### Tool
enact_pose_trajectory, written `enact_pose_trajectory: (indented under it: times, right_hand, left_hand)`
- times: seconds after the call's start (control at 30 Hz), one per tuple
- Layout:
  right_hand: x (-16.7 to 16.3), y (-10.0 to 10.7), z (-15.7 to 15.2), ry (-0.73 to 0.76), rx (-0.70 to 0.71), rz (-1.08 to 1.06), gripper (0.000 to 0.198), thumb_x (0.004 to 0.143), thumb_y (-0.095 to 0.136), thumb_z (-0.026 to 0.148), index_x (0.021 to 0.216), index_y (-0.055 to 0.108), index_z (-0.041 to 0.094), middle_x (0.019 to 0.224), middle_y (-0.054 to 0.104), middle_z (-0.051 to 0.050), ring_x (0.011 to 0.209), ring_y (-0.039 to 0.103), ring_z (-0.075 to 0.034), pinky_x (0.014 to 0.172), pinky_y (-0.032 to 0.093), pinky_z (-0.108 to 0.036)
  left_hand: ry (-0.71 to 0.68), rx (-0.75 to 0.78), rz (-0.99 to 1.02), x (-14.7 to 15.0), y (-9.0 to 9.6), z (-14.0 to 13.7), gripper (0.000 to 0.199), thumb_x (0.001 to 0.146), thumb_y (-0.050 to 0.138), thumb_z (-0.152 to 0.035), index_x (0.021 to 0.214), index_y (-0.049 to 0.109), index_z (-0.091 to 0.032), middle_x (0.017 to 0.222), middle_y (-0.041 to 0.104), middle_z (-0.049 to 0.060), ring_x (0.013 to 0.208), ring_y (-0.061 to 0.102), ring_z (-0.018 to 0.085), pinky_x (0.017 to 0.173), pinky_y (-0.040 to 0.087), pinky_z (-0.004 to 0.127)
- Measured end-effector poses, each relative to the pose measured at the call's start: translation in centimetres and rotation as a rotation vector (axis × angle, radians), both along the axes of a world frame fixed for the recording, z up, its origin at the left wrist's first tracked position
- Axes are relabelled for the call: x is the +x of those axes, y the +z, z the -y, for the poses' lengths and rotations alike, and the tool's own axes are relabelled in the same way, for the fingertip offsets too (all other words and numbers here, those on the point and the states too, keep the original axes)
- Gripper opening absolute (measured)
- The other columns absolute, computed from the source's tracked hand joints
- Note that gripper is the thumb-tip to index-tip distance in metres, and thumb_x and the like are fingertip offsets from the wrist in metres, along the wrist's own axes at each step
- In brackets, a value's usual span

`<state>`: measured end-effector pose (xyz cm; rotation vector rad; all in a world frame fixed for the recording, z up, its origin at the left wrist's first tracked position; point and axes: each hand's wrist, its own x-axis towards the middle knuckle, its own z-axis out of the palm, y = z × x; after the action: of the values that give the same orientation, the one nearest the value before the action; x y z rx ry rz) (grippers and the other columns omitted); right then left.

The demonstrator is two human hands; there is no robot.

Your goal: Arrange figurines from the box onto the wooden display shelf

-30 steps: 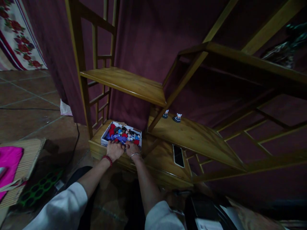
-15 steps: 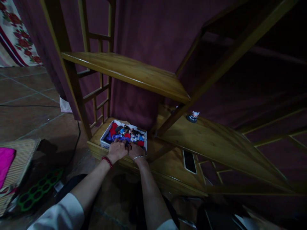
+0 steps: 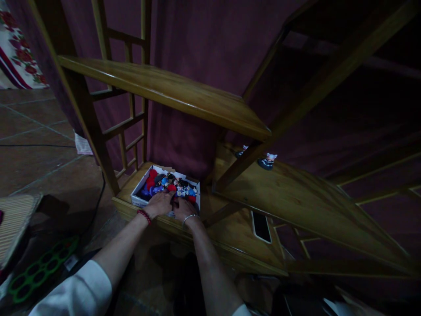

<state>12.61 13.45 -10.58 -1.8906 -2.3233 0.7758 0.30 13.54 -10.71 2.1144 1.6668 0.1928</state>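
A shallow white cardboard box (image 3: 140, 201) sits on the low wooden shelf at the left. Small colourful figurines (image 3: 184, 188) crowd inside it, mostly black, white and blue, with red pieces (image 3: 151, 177) and purple pieces (image 3: 156, 189) at its left. My left hand (image 3: 160, 203), wearing a red bead bracelet, reaches over the box's front edge. Beside it my right hand (image 3: 183, 209), with a silver bangle, reaches in too. Their curled fingers meet at the front of the box. Whatever lies between the fingertips is too dark and small to make out.
Above the box juts an upper wooden shelf (image 3: 164, 87). A slanted post stands before the right shelf (image 3: 283, 188), which bears a cat-like figurine (image 3: 267, 161) and another figurine (image 3: 242, 151). A phone (image 3: 261, 227) lies lower. Green plastic rings (image 3: 42, 267) rest on the floor.
The view has shifted slightly, so the box appears a little further left. My hands stay together at the box front, fingers shifted slightly. The rear figurine shows more beside the post.
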Motion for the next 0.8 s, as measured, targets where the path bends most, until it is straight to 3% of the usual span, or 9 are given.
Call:
enact_pose_trajectory:
  times: [0.33,0.43,0.57,0.8]
  right_hand:
    - [0.2,0.0,-0.8,0.040,-0.028,-0.080,0.023,0.078,0.044,0.022,0.093,0.060,0.018,0.097,0.066,-0.009,0.090,0.060,-0.021,0.068,0.040,-0.025]
    - [0.0,-0.1,-1.3,0.020,-0.021,-0.153,0.020,0.077,0.046,0.018,0.089,0.062,0.016,0.094,0.066,-0.008,0.088,0.060,-0.018,0.070,0.041,-0.024]
    - [-0.2,-0.9,-2.0,-0.022,-0.001,-0.316,0.027,0.077,0.045,0.014,0.099,0.060,0.018,0.100,0.065,-0.005,0.089,0.059,-0.015,0.076,0.043,-0.023]
    - [-0.2,-2.8,-3.2,-0.064,-0.003,-0.453,0.037,0.076,0.042,0.010,0.109,0.055,0.021,0.095,0.065,-0.001,0.085,0.060,-0.014,0.077,0.046,-0.025]
  left_hand:
    - [-0.008,0.003,0.073,0.2,-0.7,-1.6,0.047,0.073,0.041,-0.012,0.120,0.046,-0.016,0.119,0.052,0.013,0.101,0.055,0.021,0.084,0.042,0.030]
    - [-0.011,-0.015,0.077,0.0,-0.8,-2.3,0.036,0.073,0.041,-0.012,0.105,0.055,-0.016,0.107,0.059,0.010,0.097,0.056,0.019,0.080,0.043,0.027]
    - [-0.017,-0.045,0.083,-0.4,-0.4,-2.9,0.024,0.073,0.041,-0.014,0.085,0.061,-0.017,0.088,0.064,0.007,0.083,0.060,0.018,0.069,0.043,0.025]
    - [0.068,-0.068,0.168,-1.1,-0.3,-3.6,0.028,0.072,0.041,-0.013,0.090,0.062,-0.019,0.081,0.065,0.004,0.078,0.060,0.016,0.067,0.044,0.023]
